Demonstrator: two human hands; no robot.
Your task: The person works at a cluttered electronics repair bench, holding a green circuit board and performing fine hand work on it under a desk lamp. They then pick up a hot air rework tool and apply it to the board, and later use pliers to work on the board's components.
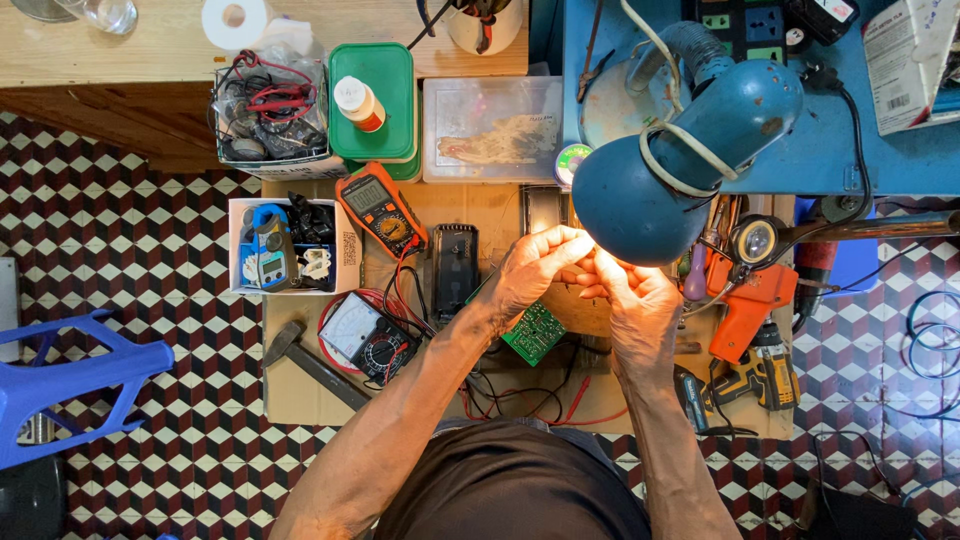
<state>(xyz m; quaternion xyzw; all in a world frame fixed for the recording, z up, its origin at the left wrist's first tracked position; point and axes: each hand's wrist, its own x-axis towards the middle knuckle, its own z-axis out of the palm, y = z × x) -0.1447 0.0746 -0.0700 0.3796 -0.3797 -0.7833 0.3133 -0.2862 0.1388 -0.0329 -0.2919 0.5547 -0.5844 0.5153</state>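
At frame centre, under the blue lamp (685, 160), the left hand (535, 265) and right hand (635, 295) pinched something too small to identify above a green circuit board (535, 333), apparently mid-inspection, with fine, steady fingerwork seeming due next.

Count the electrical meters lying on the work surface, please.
3: an orange multimeter above, an analog meter below it, a blue clamp meter in the white box. Others may be hidden.

A glossy blue painted-metal desk lamp shade (665, 185) is gleaming, chipped in spots. Below it, matt brown corrugated cardboard (300, 385) is lying flat under a green fibreglass circuit board (535, 333); to its left, a smooth orange plastic multimeter (381, 207) and a dull grey metal hammer head (284, 342) are resting.
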